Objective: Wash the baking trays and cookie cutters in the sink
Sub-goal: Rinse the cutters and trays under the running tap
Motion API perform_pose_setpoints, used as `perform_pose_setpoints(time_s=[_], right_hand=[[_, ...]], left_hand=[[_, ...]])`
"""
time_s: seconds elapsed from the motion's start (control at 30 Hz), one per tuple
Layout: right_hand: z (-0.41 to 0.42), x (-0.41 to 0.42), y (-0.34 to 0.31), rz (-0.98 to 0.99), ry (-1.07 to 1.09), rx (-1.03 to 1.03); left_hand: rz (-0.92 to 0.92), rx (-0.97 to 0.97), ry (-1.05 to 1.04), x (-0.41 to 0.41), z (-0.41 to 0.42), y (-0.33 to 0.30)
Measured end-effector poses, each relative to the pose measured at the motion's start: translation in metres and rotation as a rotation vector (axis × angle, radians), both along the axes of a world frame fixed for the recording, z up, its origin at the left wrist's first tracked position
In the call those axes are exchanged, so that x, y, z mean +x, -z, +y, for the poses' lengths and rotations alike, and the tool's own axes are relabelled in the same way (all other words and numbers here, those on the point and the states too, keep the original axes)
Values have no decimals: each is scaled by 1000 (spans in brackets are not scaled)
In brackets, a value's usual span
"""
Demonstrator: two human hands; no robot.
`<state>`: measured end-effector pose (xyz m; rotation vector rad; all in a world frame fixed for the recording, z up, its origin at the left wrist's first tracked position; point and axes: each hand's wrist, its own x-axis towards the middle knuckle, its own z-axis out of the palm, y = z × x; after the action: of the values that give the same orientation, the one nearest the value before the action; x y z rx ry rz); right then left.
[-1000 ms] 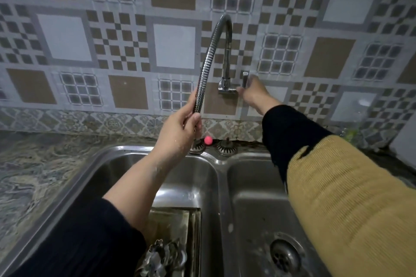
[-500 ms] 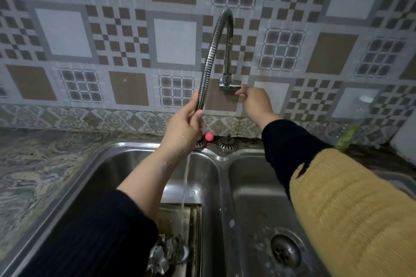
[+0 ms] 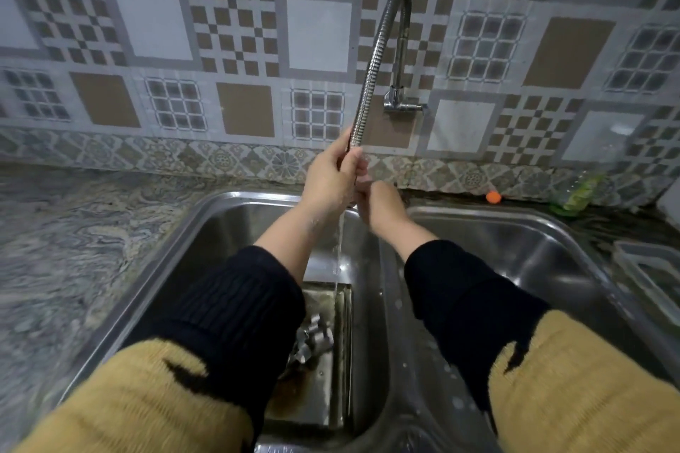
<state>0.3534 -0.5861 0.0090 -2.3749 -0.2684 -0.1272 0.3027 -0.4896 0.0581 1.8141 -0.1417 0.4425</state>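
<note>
Water runs from the flexible spout your left hand (image 3: 329, 180) grips, right hand (image 3: 381, 204) loosely curled beside it, onto stiff, slippery baking trays (image 3: 323, 371) and small cookie cutters (image 3: 312, 338) in the left basin (image 3: 206, 243); grasp tray rims.

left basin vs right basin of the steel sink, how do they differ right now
The left basin of the steel sink holds a stained metal baking tray with shiny metal cookie cutters; the right basin shows none. The water stream falls into the left basin, not the right. Both are shiny stainless steel.
</note>
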Motion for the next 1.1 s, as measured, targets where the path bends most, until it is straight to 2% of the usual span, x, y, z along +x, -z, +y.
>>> perform_pose_setpoints(time_s=[0.07,0.13,0.17,0.27,0.37,0.43,0.53,0.7,0.8,0.9,0.97,1.03,1.1], right_hand=[[12,-20,19,64,-25,-16],[22,-36,43,81,38,-69],[25,-45,56,143,66,-31],[33,-63,88,360,-8,30],[31,-76,116,366,-126,-105],[29,-83,135,438,-191,-205],[30,-93,155,473,-219,-352],[35,-94,155,416,-138,-383],[32,-88,138,458,-93,-264],[25,-86,112,423,-65,-47],[19,-86,97,434,-69,125],[15,-87,87,477,-76,305],[13,-88,85,464,-58,408]], left_hand=[[66,11,-11,-10,5,18],[145,78,-43,-24,14,46],[201,118,-58,-31,20,63],[485,259,-108,-57,39,125],[822,601,-44,-77,54,176],[1004,706,45,-90,54,188],[997,742,58,-100,54,198],[989,745,20,-97,59,201],[980,668,-37,-99,58,200],[745,587,-187,-95,52,191],[582,356,-199,-89,46,180],[586,19,-101,-84,36,163],[619,-208,-41,-80,28,153]])
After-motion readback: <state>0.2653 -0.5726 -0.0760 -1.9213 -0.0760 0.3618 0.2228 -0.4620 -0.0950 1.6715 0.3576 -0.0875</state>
